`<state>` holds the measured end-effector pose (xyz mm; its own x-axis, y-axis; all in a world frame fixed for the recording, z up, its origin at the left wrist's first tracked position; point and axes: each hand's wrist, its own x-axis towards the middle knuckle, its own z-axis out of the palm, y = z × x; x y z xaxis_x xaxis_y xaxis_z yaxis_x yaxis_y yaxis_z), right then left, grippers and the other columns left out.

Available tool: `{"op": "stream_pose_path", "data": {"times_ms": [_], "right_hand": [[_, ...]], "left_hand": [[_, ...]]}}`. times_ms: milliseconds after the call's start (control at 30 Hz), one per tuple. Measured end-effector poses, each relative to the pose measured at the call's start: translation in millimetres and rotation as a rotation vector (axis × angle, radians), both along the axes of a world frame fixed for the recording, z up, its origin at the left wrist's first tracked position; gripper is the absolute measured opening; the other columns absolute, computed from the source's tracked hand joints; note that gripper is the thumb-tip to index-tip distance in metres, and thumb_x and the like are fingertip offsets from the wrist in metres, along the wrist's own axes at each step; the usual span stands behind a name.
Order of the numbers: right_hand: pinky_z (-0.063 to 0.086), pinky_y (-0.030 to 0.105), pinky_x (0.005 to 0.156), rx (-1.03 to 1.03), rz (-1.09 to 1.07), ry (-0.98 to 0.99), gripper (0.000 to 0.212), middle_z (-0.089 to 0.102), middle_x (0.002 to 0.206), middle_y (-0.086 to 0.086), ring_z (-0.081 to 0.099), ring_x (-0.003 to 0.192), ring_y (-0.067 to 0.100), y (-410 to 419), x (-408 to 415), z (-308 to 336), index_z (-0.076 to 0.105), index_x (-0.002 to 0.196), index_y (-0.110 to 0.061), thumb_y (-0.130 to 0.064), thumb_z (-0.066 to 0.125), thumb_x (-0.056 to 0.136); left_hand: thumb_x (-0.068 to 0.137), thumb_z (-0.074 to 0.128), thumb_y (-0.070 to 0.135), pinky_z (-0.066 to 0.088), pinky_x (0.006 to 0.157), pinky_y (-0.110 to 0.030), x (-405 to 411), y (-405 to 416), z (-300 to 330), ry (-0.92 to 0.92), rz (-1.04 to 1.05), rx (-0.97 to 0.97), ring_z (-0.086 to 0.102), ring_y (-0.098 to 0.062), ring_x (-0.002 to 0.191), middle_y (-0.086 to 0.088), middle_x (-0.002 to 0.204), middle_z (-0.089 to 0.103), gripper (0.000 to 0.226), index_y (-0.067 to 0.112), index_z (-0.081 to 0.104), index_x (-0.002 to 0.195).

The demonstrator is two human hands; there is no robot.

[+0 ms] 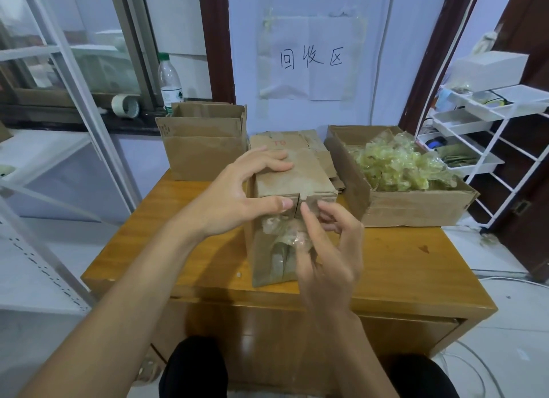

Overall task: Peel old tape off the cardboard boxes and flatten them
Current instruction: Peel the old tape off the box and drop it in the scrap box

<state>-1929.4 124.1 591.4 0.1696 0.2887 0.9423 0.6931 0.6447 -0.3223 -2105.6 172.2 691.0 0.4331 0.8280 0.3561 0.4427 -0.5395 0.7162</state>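
Head view: on the glossy orange-brown wooden desk (395,258) stands a tall brown cardboard box (292,174); the left hand (237,198) grips its top, the right hand (329,249) pinches crumpled clear tape (285,234). A handwritten white paper sign (310,58) hangs on the pale wall.

A wooden desk (386,249) stands against a pale wall (401,70), white shelving (487,148) alongside.
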Motion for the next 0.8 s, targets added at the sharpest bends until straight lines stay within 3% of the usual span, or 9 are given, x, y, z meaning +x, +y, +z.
{"op": "stream_pose_path", "data": {"times_ms": [133, 333, 467, 667, 800], "right_hand": [[0.058, 0.035, 0.076, -0.005, 0.053, -0.001, 0.018, 0.069, 0.105, 0.019, 0.067, 0.094, 0.028, 3.2, 0.4, -16.5, 0.076, 0.112, 0.006, 0.007, 0.067, 0.096], [0.055, 0.028, 0.084, -0.153, 0.132, -0.127, 0.016, 0.064, 0.105, 0.016, 0.062, 0.098, 0.020, -3.8, 21.9, -38.2, 0.072, 0.099, 0.007, 0.011, 0.062, 0.087], [0.048, 0.024, 0.088, -0.240, 0.225, -0.120, 0.011, 0.061, 0.104, 0.011, 0.058, 0.098, 0.019, -13.1, 25.6, -36.1, 0.066, 0.095, 0.004, -0.003, 0.058, 0.091], [0.047, 0.040, 0.073, -0.275, 0.367, -0.148, 0.016, 0.061, 0.100, 0.008, 0.056, 0.088, 0.024, -13.9, 28.4, -43.1, 0.062, 0.087, 0.000, -0.014, 0.055, 0.090], [0.047, 0.041, 0.080, -0.327, 0.469, -0.154, 0.020, 0.061, 0.106, 0.006, 0.057, 0.095, 0.026, -21.5, 29.2, -41.6, 0.061, 0.094, -0.003, -0.022, 0.056, 0.090]], "left_hand": [[0.077, 0.081, 0.050, 0.022, 0.128, -0.044, 0.3, 0.0, -0.9, -0.012, -0.003, -0.013, 0.021, 0.007, 0.152, 0.026, 0.153, 0.049, 0.061, 0.036, 0.065, 0.134], [0.078, 0.082, 0.045, 0.023, 0.127, -0.036, -1.6, 2.2, -1.2, -0.014, -0.010, -0.013, 0.023, 0.008, 0.151, 0.025, 0.153, 0.049, 0.059, 0.034, 0.066, 0.134], [0.077, 0.081, 0.048, 0.023, 0.126, -0.035, 0.9, 3.8, -2.0, -0.017, -0.019, -0.011, 0.024, 0.008, 0.150, 0.025, 0.152, 0.050, 0.061, 0.035, 0.066, 0.134], [0.076, 0.079, 0.049, 0.026, 0.126, -0.037, 0.3, 3.3, -2.3, -0.020, -0.023, -0.003, 0.029, 0.006, 0.149, 0.023, 0.151, 0.051, 0.061, 0.033, 0.066, 0.134], [0.075, 0.079, 0.050, 0.027, 0.125, -0.035, -0.4, 3.6, -2.7, -0.030, -0.018, -0.008, 0.032, 0.005, 0.148, 0.022, 0.151, 0.051, 0.062, 0.032, 0.067, 0.133]]}}
